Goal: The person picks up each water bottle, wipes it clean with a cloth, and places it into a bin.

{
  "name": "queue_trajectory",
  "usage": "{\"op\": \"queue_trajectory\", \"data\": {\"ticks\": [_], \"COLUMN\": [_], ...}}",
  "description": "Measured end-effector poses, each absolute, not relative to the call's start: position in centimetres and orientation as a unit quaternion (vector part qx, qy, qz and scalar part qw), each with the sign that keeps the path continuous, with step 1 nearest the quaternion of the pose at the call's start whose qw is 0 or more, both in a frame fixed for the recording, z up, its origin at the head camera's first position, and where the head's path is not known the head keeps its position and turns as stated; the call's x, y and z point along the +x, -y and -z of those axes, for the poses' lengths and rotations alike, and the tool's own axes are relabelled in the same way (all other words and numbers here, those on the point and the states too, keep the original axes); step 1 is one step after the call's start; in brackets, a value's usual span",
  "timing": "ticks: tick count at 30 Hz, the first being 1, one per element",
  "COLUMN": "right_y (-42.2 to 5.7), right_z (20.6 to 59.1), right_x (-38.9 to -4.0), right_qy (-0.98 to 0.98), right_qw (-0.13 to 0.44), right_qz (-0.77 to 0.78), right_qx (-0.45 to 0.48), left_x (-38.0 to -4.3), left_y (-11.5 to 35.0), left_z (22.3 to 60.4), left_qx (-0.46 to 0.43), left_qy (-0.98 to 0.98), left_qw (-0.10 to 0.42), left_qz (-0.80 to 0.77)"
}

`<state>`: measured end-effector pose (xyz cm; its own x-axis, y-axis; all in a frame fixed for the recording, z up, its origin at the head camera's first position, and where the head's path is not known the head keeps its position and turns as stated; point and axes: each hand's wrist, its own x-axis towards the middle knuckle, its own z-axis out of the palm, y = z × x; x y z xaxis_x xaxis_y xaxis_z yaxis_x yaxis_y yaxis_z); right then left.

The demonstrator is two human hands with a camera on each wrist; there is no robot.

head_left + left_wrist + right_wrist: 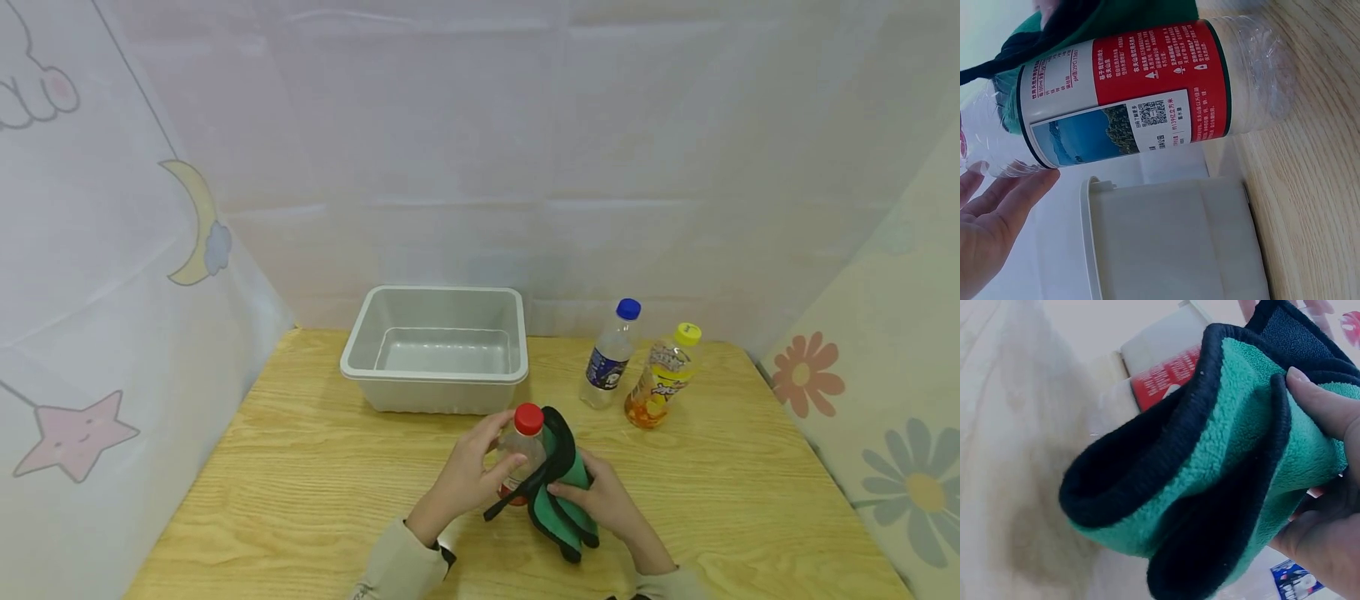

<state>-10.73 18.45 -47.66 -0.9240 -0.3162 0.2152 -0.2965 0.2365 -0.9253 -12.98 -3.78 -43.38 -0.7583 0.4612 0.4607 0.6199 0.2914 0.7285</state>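
Observation:
In the head view my left hand (471, 463) grips a clear plastic bottle (527, 450) with a red cap, thumb and fingers around its upper part. The left wrist view shows the bottle's red and white label (1154, 75) with a mountain picture; its base is close over the table. My right hand (606, 502) holds a folded green cloth (576, 473) with black edging, thumb on top. In the right wrist view the cloth (1247, 419) bunches in that hand and overlaps the bottle's side. The fingers under the cloth are partly hidden.
A pale grey plastic tub (435, 392) stands behind the hands, near the table's back edge. To the right are a blue-capped bottle (607, 367) and a yellow-capped bottle (662, 383) with orange contents. Printed sheets (480, 167) enclose the wooden table (300, 500).

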Motion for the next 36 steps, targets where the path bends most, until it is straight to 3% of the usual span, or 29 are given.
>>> {"op": "queue_trajectory", "data": {"ticks": [10, 19, 27, 36], "right_y": [-18.3, -18.1, -18.5, -19.0], "right_z": [49.0, 49.5, 49.3, 47.5], "right_x": [-10.5, -10.5, -10.0, -9.1], "right_qy": [-0.805, -0.809, -0.811, -0.813], "right_qw": [0.071, 0.059, 0.051, 0.036], "right_qz": [0.569, 0.568, 0.568, 0.572], "right_qx": [-0.153, -0.141, -0.128, -0.106], "left_x": [-12.9, -12.8, -13.0, -13.2], "left_y": [3.7, 3.5, 3.1, 3.3], "left_z": [43.4, 43.3, 43.6, 43.6], "left_qx": [-0.330, -0.318, -0.318, -0.333], "left_qy": [0.794, 0.799, 0.799, 0.794], "left_qw": [0.068, 0.068, 0.114, 0.110], "left_qz": [0.506, 0.507, 0.498, 0.497]}}
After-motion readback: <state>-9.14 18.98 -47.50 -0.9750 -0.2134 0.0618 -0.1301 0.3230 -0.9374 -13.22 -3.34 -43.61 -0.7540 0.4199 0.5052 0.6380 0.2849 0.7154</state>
